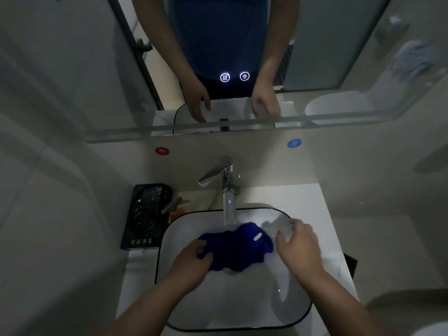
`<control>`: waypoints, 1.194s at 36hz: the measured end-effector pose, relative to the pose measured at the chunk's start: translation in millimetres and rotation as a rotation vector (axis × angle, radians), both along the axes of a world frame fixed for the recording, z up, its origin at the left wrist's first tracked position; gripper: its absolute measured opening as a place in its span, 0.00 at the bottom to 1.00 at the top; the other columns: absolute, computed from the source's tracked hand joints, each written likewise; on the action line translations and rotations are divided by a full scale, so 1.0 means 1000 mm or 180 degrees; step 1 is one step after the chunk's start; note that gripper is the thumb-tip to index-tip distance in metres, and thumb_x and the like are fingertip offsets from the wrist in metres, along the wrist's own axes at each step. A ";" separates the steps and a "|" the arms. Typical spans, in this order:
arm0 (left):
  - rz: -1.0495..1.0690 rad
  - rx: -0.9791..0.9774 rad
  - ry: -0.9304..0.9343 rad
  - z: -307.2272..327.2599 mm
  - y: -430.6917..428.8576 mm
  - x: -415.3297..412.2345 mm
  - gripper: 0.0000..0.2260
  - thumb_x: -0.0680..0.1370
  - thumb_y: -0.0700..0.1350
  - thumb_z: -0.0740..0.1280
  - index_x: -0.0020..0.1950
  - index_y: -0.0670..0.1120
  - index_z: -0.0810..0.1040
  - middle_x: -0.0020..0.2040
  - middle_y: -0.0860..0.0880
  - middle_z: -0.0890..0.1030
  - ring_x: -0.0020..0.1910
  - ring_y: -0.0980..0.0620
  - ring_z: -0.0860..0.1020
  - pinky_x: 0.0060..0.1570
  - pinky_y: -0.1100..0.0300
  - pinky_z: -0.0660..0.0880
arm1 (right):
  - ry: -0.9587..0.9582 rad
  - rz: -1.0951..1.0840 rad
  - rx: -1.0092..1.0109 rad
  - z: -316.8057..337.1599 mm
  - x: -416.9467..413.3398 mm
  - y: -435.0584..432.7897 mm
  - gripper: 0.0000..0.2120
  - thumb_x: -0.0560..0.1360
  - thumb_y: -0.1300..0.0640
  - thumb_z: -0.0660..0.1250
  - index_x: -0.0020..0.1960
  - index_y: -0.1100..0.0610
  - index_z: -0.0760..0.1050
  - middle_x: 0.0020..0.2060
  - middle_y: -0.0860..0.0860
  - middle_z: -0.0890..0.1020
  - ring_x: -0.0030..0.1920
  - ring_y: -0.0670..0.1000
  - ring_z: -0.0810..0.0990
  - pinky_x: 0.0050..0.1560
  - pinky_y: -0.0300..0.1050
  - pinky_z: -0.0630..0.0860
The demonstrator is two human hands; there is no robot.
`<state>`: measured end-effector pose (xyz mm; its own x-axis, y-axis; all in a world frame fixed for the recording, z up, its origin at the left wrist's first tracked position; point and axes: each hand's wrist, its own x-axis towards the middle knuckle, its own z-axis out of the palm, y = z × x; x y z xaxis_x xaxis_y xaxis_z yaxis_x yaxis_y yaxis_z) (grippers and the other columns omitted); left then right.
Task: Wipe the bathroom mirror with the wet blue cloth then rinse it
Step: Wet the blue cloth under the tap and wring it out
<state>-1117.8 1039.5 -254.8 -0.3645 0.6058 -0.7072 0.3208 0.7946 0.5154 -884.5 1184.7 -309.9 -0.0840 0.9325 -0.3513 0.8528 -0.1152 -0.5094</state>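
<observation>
White basin (286,309) holds blue cloth (237,251) below mirror (72,81).

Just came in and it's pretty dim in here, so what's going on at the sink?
A person is at the white black-rimmed basin with a dark blue cloth lying in it below the chrome faucet. Their left hand grips the cloth's left end; their right hand is at its right side, blurred. Whether water is running is hard to tell. The wall mirror hangs above.
</observation>
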 end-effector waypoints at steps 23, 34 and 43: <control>0.2555 0.1390 -0.1865 0.026 0.103 -0.044 0.07 0.86 0.42 0.64 0.58 0.46 0.82 0.60 0.47 0.84 0.53 0.48 0.81 0.51 0.54 0.78 | 0.0219 -0.0629 -0.0418 -0.092 0.033 0.015 0.10 0.84 0.50 0.60 0.50 0.55 0.75 0.46 0.56 0.79 0.48 0.61 0.79 0.51 0.55 0.76; 0.0832 0.1303 0.0943 -0.035 0.063 -0.039 0.11 0.83 0.37 0.63 0.50 0.51 0.80 0.47 0.50 0.83 0.47 0.48 0.83 0.48 0.55 0.81 | 0.0016 -0.0493 -0.0409 -0.101 0.034 0.020 0.09 0.82 0.57 0.57 0.45 0.55 0.71 0.41 0.55 0.76 0.42 0.59 0.76 0.45 0.57 0.75; -0.0968 -0.0651 0.1166 -0.150 0.045 0.022 0.37 0.76 0.68 0.68 0.82 0.65 0.57 0.80 0.48 0.58 0.77 0.36 0.63 0.68 0.39 0.75 | -0.0199 -0.0092 -0.0216 -0.096 0.033 0.018 0.08 0.79 0.70 0.57 0.51 0.68 0.76 0.45 0.64 0.77 0.46 0.66 0.77 0.49 0.62 0.80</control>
